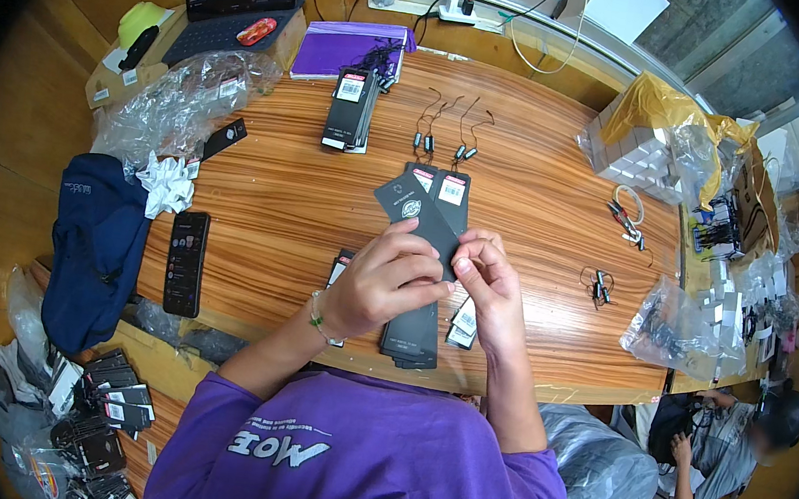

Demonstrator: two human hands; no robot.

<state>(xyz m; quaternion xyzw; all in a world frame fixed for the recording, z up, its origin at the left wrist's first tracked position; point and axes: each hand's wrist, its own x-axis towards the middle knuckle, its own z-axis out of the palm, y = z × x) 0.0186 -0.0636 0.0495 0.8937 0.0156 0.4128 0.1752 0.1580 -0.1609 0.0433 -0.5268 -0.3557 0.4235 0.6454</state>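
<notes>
A black hang tag [429, 220] with a pale round emblem is tilted above the table, gripped by my left hand [382, 277] with the fingers bent over it. My right hand [488, 283] pinches at the tag's right corner; whether a string is between those fingertips is too small to tell. Beneath my hands lie overlapping black tags [413, 334]. Two strung tags, one with a white barcode label [452, 190], point away from me, their cords [472, 126] stretched toward the far side. More tags [463, 322] lie partly hidden by my right hand, and others beside my left wrist.
A stack of black tags [343, 122] stands farther back, before a purple folder [333, 51]. A phone [186, 261], a navy pouch [96, 242] and clear plastic [177, 95] are leftward. Rightward are loose cords [598, 288], small boxes [628, 157] and a person [734, 445].
</notes>
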